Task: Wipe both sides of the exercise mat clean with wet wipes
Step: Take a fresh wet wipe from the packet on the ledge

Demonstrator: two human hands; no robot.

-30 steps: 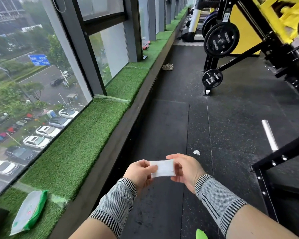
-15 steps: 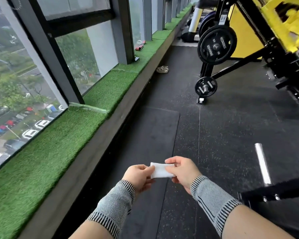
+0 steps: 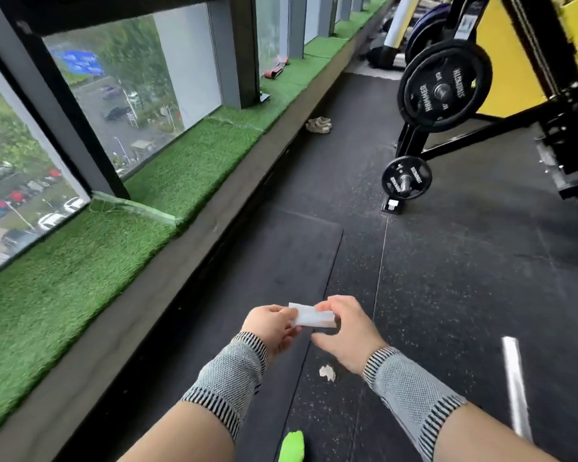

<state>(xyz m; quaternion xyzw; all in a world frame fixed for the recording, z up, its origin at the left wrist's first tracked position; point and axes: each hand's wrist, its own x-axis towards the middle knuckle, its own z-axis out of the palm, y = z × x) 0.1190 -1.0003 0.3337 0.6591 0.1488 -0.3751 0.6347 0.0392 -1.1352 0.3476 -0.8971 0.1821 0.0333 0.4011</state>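
green, bright green, something pokes in at the bottom edge [image 3: 292, 446], cut off, can't tell what it is. just above it both forearms come in wearing grey knit wrist sleeves [image 3: 229, 378], elbows out of frame. left hand [image 3: 270, 328] pinches the left end of a folded white wet wipe [image 3: 312, 319], right hand [image 3: 346, 331] pinches the right end with thumb and fingertips, the far corner tucked behind its fingers. wipe held in the air over the dark exercise mat [image 3: 301, 258], whose near end is hidden under the arms. beside the mat's right edge, under the right hand, a small white scrap [image 3: 327, 372] on the speckled floor. further right of the mat a silver bar [image 3: 515, 388], blurred. left of the mat runs the artificial grass ledge [image 3: 121, 241] below the windows. beyond the mat's far end, pale shoes [image 3: 319, 125], and to the right weight plates [image 3: 444, 86] on a black rack, the top cropped.
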